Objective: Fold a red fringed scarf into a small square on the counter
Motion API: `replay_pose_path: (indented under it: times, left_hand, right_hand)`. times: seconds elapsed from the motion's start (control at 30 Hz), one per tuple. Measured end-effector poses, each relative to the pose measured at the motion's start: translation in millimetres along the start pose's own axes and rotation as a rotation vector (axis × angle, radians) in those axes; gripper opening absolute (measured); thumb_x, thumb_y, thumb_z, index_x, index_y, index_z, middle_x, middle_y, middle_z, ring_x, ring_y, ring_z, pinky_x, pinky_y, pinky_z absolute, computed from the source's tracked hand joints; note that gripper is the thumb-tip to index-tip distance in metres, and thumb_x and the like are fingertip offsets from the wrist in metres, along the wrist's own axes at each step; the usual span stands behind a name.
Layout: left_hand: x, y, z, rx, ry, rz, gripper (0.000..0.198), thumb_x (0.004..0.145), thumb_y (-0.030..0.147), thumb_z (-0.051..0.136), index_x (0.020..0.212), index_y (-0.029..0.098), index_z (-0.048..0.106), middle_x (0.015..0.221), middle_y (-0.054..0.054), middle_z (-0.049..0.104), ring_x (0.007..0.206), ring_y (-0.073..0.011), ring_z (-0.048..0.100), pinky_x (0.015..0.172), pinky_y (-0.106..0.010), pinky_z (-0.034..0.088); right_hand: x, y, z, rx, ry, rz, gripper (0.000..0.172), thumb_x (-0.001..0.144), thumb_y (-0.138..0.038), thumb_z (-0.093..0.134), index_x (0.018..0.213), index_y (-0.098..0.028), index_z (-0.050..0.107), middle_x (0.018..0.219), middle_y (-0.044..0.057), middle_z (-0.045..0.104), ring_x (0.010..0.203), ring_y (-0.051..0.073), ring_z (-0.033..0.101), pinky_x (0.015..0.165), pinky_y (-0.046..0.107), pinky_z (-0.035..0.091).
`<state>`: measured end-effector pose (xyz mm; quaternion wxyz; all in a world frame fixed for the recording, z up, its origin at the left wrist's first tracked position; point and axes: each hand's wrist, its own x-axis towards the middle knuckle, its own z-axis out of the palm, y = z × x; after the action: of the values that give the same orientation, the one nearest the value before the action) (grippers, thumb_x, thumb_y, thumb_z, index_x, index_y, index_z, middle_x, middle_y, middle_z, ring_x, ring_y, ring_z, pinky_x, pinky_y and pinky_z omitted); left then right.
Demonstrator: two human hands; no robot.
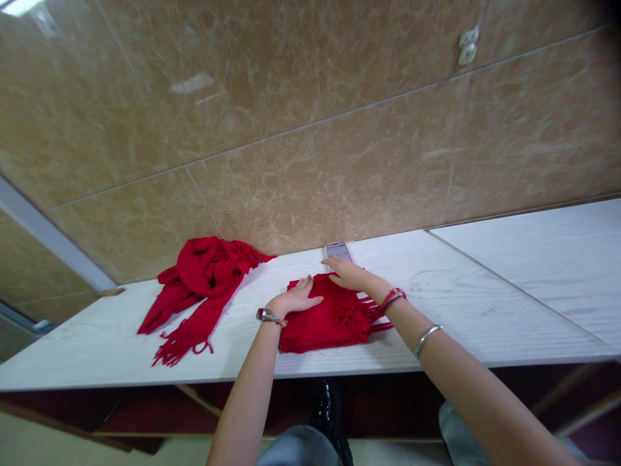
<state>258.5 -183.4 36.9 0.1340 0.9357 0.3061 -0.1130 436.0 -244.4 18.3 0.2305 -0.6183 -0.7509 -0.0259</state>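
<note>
A folded red scarf point(325, 323) lies on the white wood-grain countertop, its fringe spread over the top and out past the right side. My left hand point(298, 296) rests flat on the scarf's left part, fingers stretched out. Above the scarf's far right part is my right hand point(348, 273), fingers extended toward the phone; whether it touches the cloth or the phone I cannot tell. The phone point(338, 251) lies with its screen lit against the wall, its near end partly covered by my right hand. Further left, a second red scarf point(211, 272) sits in a loose, crumpled heap.
The white countertop point(466, 304) runs along a brown marble-look tiled wall point(310, 97), with a seam at the right. A wall socket point(468, 46) is high on the right. Below the front edge are open dark red shelves point(160, 408); a black shoe point(326, 408) stands there.
</note>
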Motion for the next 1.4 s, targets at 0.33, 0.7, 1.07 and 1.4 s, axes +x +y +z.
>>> replay_pose_path:
  times: [0.33, 0.7, 1.07, 1.4]
  left_hand:
    - [-2, 3, -0.1, 0.03, 0.005, -0.034, 0.078, 0.079, 0.057, 0.03, 0.14, 0.013, 0.006, 0.146, -0.008, 0.003, 0.132, -0.025, -0.002, 0.107, -0.038, 0.01]
    - [-5, 8, -3.4, 0.034, -0.002, -0.028, 0.079, 0.079, 0.057, 0.029, 0.139, 0.011, 0.007, 0.146, -0.008, 0.004, 0.133, -0.0229, -0.001, 0.107, -0.034, 0.01]
    - [-5, 6, -2.2, 0.025, 0.012, -0.013, 0.077, 0.079, 0.054, 0.031, 0.139, 0.012, 0.009, 0.146, -0.007, 0.0, 0.133, -0.0221, -0.003, 0.107, -0.033, 0.011]
    - [-8, 10, -0.6, 0.049, 0.052, -0.047, 0.072, 0.08, 0.053, 0.029, 0.139, 0.016, 0.013, 0.147, -0.006, -0.003, 0.133, -0.0266, -0.001, 0.106, -0.041, 0.013]
  right_hand:
    - [6, -3, 5, 0.056, -0.098, 0.004, 0.05, 0.077, -0.011, 0.045, 0.127, -0.013, 0.041, 0.119, 0.012, 0.056, 0.107, 0.02, 0.052, 0.088, 0.03, 0.038]
    - [5, -4, 0, -0.011, -0.037, 0.002, 0.034, 0.077, -0.009, 0.044, 0.109, -0.015, 0.056, 0.108, 0.012, 0.06, 0.101, 0.018, 0.054, 0.085, 0.029, 0.038]
    - [-1, -8, -37, -0.132, -0.101, -0.004, 0.027, 0.076, -0.009, 0.045, 0.088, -0.014, 0.068, 0.088, 0.009, 0.069, 0.082, 0.017, 0.061, 0.072, 0.021, 0.042]
    - [-3, -12, -39, -0.303, -0.155, 0.104, 0.027, 0.079, -0.008, 0.041, 0.088, -0.01, 0.067, 0.094, 0.018, 0.064, 0.086, 0.023, 0.061, 0.071, 0.027, 0.045]
